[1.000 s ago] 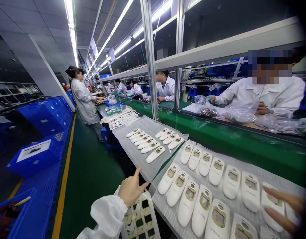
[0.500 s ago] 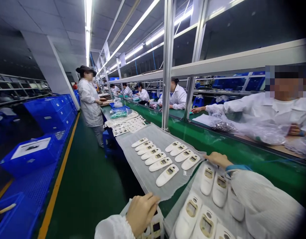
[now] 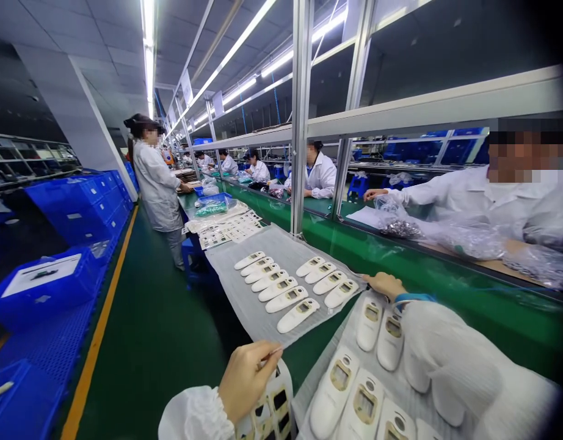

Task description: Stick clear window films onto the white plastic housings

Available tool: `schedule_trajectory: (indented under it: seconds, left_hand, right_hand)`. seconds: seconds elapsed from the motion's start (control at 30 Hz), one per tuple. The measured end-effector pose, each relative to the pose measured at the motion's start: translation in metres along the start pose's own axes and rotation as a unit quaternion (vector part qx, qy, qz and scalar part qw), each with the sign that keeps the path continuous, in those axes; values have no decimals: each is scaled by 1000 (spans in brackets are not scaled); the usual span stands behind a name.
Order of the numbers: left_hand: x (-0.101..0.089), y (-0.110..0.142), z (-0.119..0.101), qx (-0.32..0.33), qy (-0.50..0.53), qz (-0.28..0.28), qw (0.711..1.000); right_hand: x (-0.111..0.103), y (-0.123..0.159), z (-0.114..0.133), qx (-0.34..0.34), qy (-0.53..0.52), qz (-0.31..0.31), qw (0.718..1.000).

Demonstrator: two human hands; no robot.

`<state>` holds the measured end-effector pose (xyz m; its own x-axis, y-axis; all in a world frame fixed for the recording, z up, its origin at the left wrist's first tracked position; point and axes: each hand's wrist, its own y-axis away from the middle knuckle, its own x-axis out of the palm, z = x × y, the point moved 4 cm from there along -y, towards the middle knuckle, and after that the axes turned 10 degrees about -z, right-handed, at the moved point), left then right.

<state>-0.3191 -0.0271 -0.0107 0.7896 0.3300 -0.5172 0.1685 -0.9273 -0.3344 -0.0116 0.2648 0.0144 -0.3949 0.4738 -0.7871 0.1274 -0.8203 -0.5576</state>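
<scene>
My left hand (image 3: 245,382) is closed in a pinch on the near edge of a grey foam sheet (image 3: 245,302) that carries two rows of white plastic housings (image 3: 294,294). My right hand (image 3: 385,284) reaches across in a white sleeve and grips the far right corner of that same sheet. Under my right arm lies a second foam sheet (image 3: 320,366) with larger white housings (image 3: 331,391) that have windows. A white card with rows of dark cut-outs (image 3: 270,406) sits below my left hand.
A green conveyor belt (image 3: 400,256) runs along the line behind metal posts (image 3: 298,116). Workers in white coats sit across it with plastic bags of parts (image 3: 400,226). A standing worker (image 3: 156,186) is at the left. Blue crates (image 3: 43,284) line the green-floored aisle.
My right hand has come from the lower right across the near sheet to the far sheet's corner. My left hand closed from spread fingers onto the sheet's near edge.
</scene>
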Motion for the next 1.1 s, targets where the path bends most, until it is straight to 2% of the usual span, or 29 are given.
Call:
schedule_trajectory:
  seconds: [0.1,0.17,0.3,0.43,0.57,0.7,0.93,1.1]
  left_hand:
    - [1,2,2,-15,5,-1,1000]
    - [1,3,2,-24,13,3,1000]
    - [-1,4,-3,-26,27,6,999]
    - [-2,8,-19,24,22,6,999]
    - [-3,20,-49,129,-6,-14,991]
    - [-2,35,-77,191,-8,-26,981]
    - [5,62,-117,240,-16,-39,970]
    - [14,75,-149,265,22,-20,964]
  right_hand:
    - [17,-1,4,155,36,97,982]
    - [23,-2,8,215,25,135,967]
    - [21,-3,6,273,-51,164,946]
    - [6,0,-5,317,-123,161,927]
    - [-20,7,-15,350,-168,146,910]
    - [-58,18,-21,362,-191,128,904]
    - [-126,43,-30,376,-200,72,902]
    - [-165,55,-36,379,-215,34,899]
